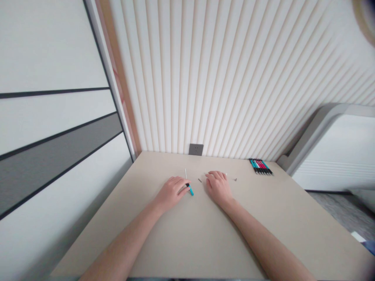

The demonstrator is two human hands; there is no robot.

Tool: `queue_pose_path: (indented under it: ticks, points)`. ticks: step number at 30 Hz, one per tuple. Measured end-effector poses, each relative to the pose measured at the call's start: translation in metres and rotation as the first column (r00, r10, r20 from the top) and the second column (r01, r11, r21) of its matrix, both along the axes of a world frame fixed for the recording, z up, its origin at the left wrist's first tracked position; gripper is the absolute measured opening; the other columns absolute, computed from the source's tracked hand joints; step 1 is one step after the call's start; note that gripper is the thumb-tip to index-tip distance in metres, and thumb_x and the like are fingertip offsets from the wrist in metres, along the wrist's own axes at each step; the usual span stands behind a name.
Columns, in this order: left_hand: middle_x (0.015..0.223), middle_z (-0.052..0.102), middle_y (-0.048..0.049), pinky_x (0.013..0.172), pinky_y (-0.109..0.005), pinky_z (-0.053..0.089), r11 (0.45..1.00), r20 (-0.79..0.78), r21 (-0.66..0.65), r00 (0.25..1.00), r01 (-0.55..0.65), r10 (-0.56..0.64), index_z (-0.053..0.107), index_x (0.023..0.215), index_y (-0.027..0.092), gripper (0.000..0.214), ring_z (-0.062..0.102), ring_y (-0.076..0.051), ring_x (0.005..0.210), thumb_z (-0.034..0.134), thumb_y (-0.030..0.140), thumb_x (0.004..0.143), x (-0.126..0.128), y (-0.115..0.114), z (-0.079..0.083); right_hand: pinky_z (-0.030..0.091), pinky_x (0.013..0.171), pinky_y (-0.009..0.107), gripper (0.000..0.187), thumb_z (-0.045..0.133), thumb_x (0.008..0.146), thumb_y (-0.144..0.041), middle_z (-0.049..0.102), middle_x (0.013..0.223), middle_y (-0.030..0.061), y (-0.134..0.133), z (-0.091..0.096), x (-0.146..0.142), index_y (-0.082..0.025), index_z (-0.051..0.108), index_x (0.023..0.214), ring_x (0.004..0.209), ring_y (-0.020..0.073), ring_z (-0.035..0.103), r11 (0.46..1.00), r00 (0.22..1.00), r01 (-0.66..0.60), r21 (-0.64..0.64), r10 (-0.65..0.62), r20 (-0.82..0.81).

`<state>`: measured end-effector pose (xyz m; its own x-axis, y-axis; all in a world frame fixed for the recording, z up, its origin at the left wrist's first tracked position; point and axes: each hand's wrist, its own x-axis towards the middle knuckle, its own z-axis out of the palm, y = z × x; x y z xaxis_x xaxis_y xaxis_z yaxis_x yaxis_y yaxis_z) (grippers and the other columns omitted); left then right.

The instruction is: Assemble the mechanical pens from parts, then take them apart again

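Pinched in my left hand [175, 190] is a pen barrel [191, 190], teal with a black part at the fingers. A thin white stick like a refill [185, 173] shows just beyond the fingertips; whether it joins the barrel I cannot tell. My right hand [217, 185] rests low over the table, fingers loosely bent and thumb apart. Pale small bits show at its edges, partly hidden beneath it. Between the hands lies a tiny dark piece, perhaps a spring [199, 180]. Right of my right hand sits a small greyish part [235, 180].
A row of several pens [260, 166], teal, white and pinkish red with black ends, lies at the table's back right. Behind the beige table [187, 242] stands a ribbed wall with a dark socket [196, 149]. A white-grey cabinet [58, 175] borders the left.
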<state>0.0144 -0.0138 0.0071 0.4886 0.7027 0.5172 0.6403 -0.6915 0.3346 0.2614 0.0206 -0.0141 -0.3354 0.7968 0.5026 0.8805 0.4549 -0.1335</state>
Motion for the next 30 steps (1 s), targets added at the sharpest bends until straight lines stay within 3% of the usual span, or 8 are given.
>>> queue_pose_path:
  ticks: [6, 10, 14, 18, 23, 26, 30]
  points:
    - [0.101, 0.070, -0.0045, 0.087, -0.035, 0.047, 1.000, 0.001, 0.011, 1.000, 0.005, -0.005, 0.059, 0.109, 0.022, 0.016, 0.064, -0.019, 0.096, 0.055, 0.026, 0.095, 0.000, 0.001, -0.002, 0.030, 0.096, 0.043, 0.026, 0.049, 0.090, -0.019, 0.064, 0.118, 0.0126, 0.019, 0.002, 0.050, -0.018, 0.069, 0.107, 0.112, 0.0282, 0.051, 0.922, 0.919, 0.388, 0.014, -0.388, 0.069]
    - [0.104, 0.070, -0.0045, 0.087, -0.036, 0.046, 1.000, -0.013, -0.006, 1.000, 0.017, -0.018, 0.059, 0.111, 0.022, 0.017, 0.064, -0.020, 0.098, 0.054, 0.022, 0.094, 0.000, 0.000, 0.000, 0.029, 0.096, 0.043, 0.024, 0.050, 0.091, -0.025, 0.067, 0.114, 0.0119, 0.026, -0.005, 0.068, -0.019, 0.072, 0.099, 0.110, 0.0280, 0.053, 0.888, 0.889, 0.455, -0.071, -0.448, 0.096]
    - [0.106, 0.070, -0.0041, 0.087, -0.036, 0.046, 0.999, -0.043, -0.051, 0.999, 0.014, -0.016, 0.059, 0.112, 0.023, 0.020, 0.064, -0.020, 0.098, 0.056, 0.020, 0.093, 0.000, 0.000, 0.001, 0.029, 0.097, 0.043, 0.025, 0.049, 0.092, -0.023, 0.069, 0.109, 0.0096, 0.029, -0.007, 0.067, -0.021, 0.074, 0.094, 0.110, 0.0270, 0.054, 0.898, 0.903, 0.429, -0.093, -0.423, 0.074]
    - [0.102, 0.069, -0.0026, 0.086, -0.034, 0.047, 0.991, -0.080, -0.131, 0.997, -0.015, 0.004, 0.058, 0.116, 0.023, 0.027, 0.063, -0.019, 0.096, 0.058, 0.016, 0.089, 0.000, 0.001, -0.001, 0.033, 0.097, 0.040, 0.026, 0.047, 0.094, -0.023, 0.072, 0.102, 0.0077, 0.033, -0.007, 0.064, -0.021, 0.073, 0.094, 0.106, 0.0243, 0.059, 0.940, 0.947, 0.319, -0.116, -0.322, -0.008]
    - [0.103, 0.068, -0.0035, 0.086, -0.034, 0.048, 0.987, -0.171, -0.158, 0.985, -0.012, -0.015, 0.063, 0.112, 0.024, 0.026, 0.061, -0.020, 0.097, 0.057, 0.014, 0.088, -0.003, 0.004, -0.004, 0.045, 0.089, 0.031, 0.025, 0.046, 0.094, -0.021, 0.072, 0.100, 0.0078, 0.030, -0.004, 0.052, -0.019, 0.069, 0.103, 0.096, 0.0189, 0.063, 0.994, 0.990, -0.028, -0.107, 0.013, -0.141]
    - [0.100, 0.066, -0.0042, 0.086, -0.035, 0.048, 0.990, -0.180, -0.137, 0.984, -0.021, -0.004, 0.065, 0.104, 0.023, 0.020, 0.060, -0.021, 0.096, 0.055, 0.016, 0.090, -0.004, 0.004, -0.004, 0.047, 0.088, 0.031, 0.024, 0.046, 0.094, -0.019, 0.071, 0.098, 0.0076, 0.020, 0.001, 0.036, -0.019, 0.068, 0.103, 0.095, 0.0189, 0.063, 0.980, 0.971, -0.193, -0.037, 0.185, -0.153]
    - [0.099, 0.064, -0.0046, 0.086, -0.034, 0.048, 0.991, -0.122, -0.119, 0.992, -0.052, 0.037, 0.064, 0.109, 0.023, 0.021, 0.060, -0.020, 0.095, 0.051, 0.018, 0.092, -0.004, 0.002, 0.000, 0.050, 0.084, 0.030, 0.025, 0.045, 0.096, -0.020, 0.068, 0.099, 0.0084, 0.004, 0.006, 0.015, -0.020, 0.066, 0.108, 0.093, 0.0180, 0.063, 0.945, 0.940, -0.327, -0.027, 0.322, -0.111]
